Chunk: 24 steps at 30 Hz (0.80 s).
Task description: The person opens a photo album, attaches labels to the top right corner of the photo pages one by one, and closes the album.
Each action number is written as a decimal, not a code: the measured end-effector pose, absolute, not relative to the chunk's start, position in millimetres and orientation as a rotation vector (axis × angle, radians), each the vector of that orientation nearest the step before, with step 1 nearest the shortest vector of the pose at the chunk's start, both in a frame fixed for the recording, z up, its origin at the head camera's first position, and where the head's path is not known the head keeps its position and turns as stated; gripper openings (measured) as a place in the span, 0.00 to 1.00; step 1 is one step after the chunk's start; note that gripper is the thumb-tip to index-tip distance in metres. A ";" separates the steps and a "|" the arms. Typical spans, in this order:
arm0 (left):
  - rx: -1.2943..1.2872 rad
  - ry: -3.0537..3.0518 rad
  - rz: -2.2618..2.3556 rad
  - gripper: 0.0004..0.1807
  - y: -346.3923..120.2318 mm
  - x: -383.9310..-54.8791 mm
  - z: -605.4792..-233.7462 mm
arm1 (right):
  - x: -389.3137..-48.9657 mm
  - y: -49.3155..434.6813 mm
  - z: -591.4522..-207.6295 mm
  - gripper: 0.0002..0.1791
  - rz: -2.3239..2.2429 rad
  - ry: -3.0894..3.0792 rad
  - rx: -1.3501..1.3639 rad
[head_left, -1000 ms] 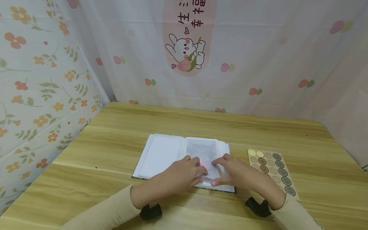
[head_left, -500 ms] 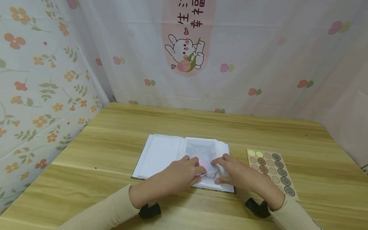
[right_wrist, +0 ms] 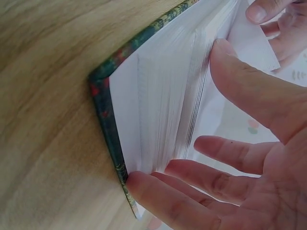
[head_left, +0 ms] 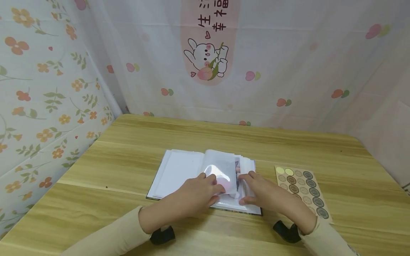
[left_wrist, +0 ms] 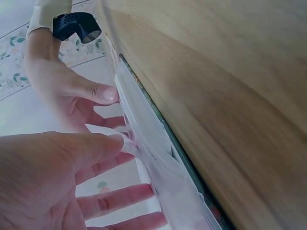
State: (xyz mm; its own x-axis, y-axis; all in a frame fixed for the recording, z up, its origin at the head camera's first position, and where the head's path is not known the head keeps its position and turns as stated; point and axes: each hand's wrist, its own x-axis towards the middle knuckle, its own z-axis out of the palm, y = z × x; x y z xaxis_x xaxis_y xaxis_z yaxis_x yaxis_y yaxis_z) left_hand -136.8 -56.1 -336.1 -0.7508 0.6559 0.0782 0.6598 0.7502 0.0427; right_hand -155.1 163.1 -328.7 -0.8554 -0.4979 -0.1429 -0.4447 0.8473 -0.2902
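A photo album (head_left: 184,172) with plastic-sleeved pages and a dark green patterned cover (right_wrist: 109,124) lies spread on the table. My left hand (head_left: 193,193) pinches the lower outer corner of one clear page (head_left: 217,163), between thumb and forefinger. That page is raised and bends toward the left. Beneath it a strip of a picture (head_left: 237,165) shows. On the album's right side rests my right hand (head_left: 266,192); in the right wrist view its thumb (right_wrist: 228,67) touches the page edges and its other fingers spread along the block, holding nothing.
To the right of the album, partly behind the right forearm, lies a brown sheet of round stickers (head_left: 304,188) with two yellowish circles at its top. The wooden table (head_left: 96,170) meets patterned curtains (head_left: 153,64) at the back and left. Black wrist-worn devices (head_left: 286,232) sit below the wrists.
My left hand has moved slightly left, lifting the page's corner and uncovering part of the picture underneath. The right hand stays almost in place, its thumb drawn slightly right.
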 end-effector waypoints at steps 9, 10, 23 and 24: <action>-0.963 -2.815 -0.127 0.06 -63.2 -134.0 -343.9 | -155.5 163.0 -329.7 0.35 -0.357 2.814 -0.711; -0.951 -2.810 -0.131 0.05 -64.2 -133.7 -344.2 | -155.5 163.1 -329.7 0.36 -0.356 2.815 -0.717; -0.836 -2.798 -0.210 0.05 -81.3 -133.4 -344.0 | -155.5 163.5 -329.8 0.35 -0.345 2.815 -0.726; -0.821 -2.798 -0.217 0.05 -82.7 -133.7 -344.2 | -155.5 163.6 -329.7 0.36 -0.345 2.815 -0.728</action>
State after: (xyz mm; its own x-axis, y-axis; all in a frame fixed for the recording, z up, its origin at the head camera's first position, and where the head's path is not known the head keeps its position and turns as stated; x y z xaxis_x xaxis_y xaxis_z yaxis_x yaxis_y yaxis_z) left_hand -133.7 -82.7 -344.2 -0.8205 0.5151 0.2480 0.5471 0.8333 0.0795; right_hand -155.5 163.6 -329.7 -0.8550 -0.4977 -0.1458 -0.4477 0.8503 -0.2768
